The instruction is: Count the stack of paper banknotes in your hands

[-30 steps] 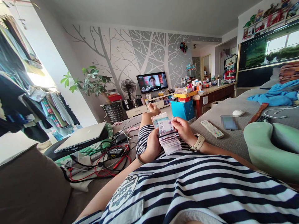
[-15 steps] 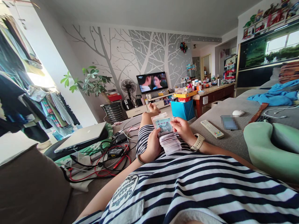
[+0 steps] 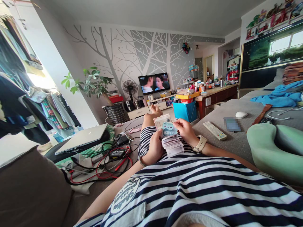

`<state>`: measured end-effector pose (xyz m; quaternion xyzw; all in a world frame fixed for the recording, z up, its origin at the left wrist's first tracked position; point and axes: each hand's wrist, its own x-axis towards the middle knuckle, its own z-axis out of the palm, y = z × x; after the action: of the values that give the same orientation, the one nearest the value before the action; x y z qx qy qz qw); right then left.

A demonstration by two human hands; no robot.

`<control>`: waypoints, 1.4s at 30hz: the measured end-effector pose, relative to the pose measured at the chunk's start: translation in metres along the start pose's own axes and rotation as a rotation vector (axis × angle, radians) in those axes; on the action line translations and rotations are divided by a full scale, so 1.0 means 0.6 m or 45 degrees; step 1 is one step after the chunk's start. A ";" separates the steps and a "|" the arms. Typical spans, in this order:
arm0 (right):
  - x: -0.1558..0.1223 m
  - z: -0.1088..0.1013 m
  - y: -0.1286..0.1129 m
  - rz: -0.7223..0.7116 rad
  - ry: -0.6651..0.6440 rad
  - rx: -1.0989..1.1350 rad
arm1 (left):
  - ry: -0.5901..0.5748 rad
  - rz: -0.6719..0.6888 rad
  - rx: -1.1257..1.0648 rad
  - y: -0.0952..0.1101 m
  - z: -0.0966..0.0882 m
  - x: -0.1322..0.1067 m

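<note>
Above my lap, my left hand (image 3: 156, 147) is closed around a bundle of banknotes (image 3: 173, 147), its thumb lying along their left edge. The lower ends of the pale pinkish notes fan out toward my belly. A blue-green banknote (image 3: 169, 130) with a portrait lies across the front of the bundle, and paler note ends show above it. My right hand (image 3: 186, 128) pinches the blue-green note near its upper right corner. The fingers behind the notes are hidden.
Tangled cables (image 3: 115, 157) and a laptop (image 3: 82, 138) lie to my left. On the sofa at right are a remote control (image 3: 215, 131), a white mouse (image 3: 241, 114), a blurred phone-like object (image 3: 232, 124) and a green neck pillow (image 3: 267, 151). A blue box (image 3: 184, 111) stands ahead.
The blue-green note has shifted slightly down toward me, uncovering more of the pale notes behind it. Both hands remain in nearly the same place.
</note>
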<state>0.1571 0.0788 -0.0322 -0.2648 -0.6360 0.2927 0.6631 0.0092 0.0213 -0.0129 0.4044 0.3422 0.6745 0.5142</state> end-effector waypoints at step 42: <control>-0.014 -0.002 -0.041 -0.086 -0.122 0.133 | 0.009 0.090 0.247 0.028 0.019 -0.029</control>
<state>0.1592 0.0556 -0.0203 -0.1940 -0.6594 0.3151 0.6544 0.0150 0.0008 0.0037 0.4615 0.3932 0.6574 0.4474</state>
